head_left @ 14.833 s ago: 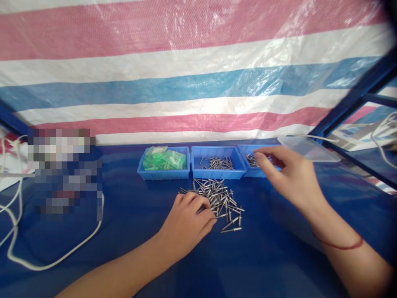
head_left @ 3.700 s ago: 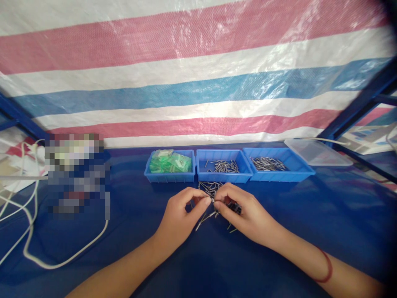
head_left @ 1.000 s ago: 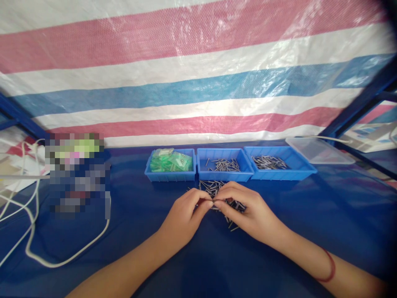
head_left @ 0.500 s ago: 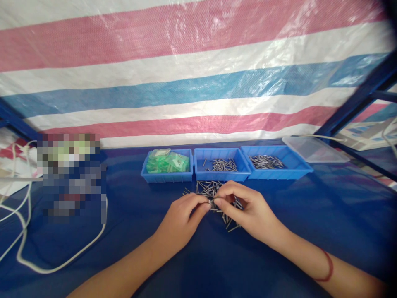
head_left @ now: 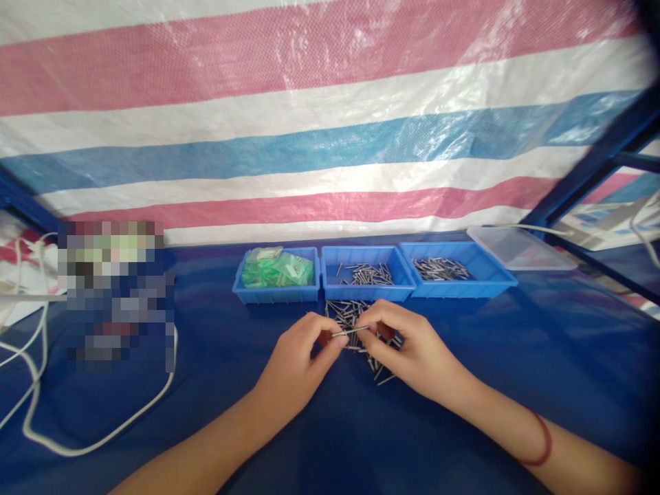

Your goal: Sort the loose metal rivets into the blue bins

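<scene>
My left hand point(head_left: 304, 354) and my right hand point(head_left: 405, 340) meet at the middle of the table, fingertips close together. Between them lies a thin silvery rivet point(head_left: 353, 331), nearly level, with a thicker collar partway along. My left thumb and finger pinch one end, and my right thumb and finger pinch the other. Right behind and below my hands, a loose pile of similar rivets point(head_left: 345, 313) lies on the blue table point(head_left: 330, 426). Part of this pile is hidden by my right hand.
Three blue bins stand in a row behind the pile: the left bin point(head_left: 276, 296) with green packets point(head_left: 278, 269), the middle bin point(head_left: 368, 291) and right bin point(head_left: 464, 289) with metal pins. A clear lid point(head_left: 523, 249) lies far right. White cable point(head_left: 77, 452) loops at left.
My fingertips have parted slightly, and the rivet between them now shows along its length. My left fingers have lifted a little. The bins and the pile stay as they were.
</scene>
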Demonstrator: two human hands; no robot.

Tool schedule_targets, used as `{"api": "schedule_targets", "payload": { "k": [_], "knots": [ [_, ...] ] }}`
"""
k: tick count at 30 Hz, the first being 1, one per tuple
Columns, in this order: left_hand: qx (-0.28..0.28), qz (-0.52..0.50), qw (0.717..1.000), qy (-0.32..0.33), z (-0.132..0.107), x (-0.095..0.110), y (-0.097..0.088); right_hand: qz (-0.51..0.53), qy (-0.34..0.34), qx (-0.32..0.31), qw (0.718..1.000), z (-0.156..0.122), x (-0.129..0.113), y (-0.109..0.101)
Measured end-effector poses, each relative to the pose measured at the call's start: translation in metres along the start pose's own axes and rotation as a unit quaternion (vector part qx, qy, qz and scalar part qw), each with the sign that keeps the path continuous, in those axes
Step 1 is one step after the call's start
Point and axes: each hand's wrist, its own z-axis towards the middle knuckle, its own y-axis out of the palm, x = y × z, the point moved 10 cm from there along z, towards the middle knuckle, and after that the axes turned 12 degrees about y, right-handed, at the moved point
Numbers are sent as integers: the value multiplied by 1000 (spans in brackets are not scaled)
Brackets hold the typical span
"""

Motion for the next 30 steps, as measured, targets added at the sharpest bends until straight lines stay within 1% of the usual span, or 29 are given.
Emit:
{"api": "schedule_targets", "payload": {
  "k": [4, 9, 11, 12, 14, 16, 18, 19, 20, 22, 24, 26, 28, 30],
  "knots": [
    [-5, 2, 1000, 16, -1, 4, 1, -22, -50, -29, 998, -2, -15, 3],
    [-14, 13, 1000, 25, -1, 6, 2, -35, -69, -44, 996, -3, -21, 2],
    [-13, 18, 999, 23, 0, 6, 1, -53, -79, -43, 995, -2, -23, -4],
    [-9, 24, 999, 21, 0, 6, 0, -66, -82, -30, 994, -1, -23, -11],
    [-10, 46, 999, 20, 0, 5, -3, -98, -78, 32, 992, 3, -21, -36],
    [-35, 88, 995, 29, 0, 6, -1, -133, -57, 128, 981, 6, -13, -70],
    [-81, 136, 986, 46, -1, 7, 5, -175, -22, 227, 958, 6, -1, -104],
    [-103, 158, 981, 53, -2, 6, 8, -200, -1, 266, 943, 6, 6, -117],
    [-120, 176, 975, 57, -2, 5, 10, -227, 21, 292, 929, 6, 15, -128],
    [-142, 202, 967, 60, -2, 1, 13, -285, 61, 310, 905, 9, 32, -138],
    [-154, 216, 962, 63, -2, -1, 16, -331, 90, 300, 890, 14, 46, -139],
    [-162, 221, 960, 64, -2, -3, 19, -347, 95, 287, 888, 16, 50, -134],
    [-166, 218, 960, 63, -3, -5, 21, -331, 71, 277, 899, 16, 43, -125],
    [-161, 210, 962, 62, -4, -5, 23, -298, 23, 259, 918, 14, 26, -109]
  ]
}}
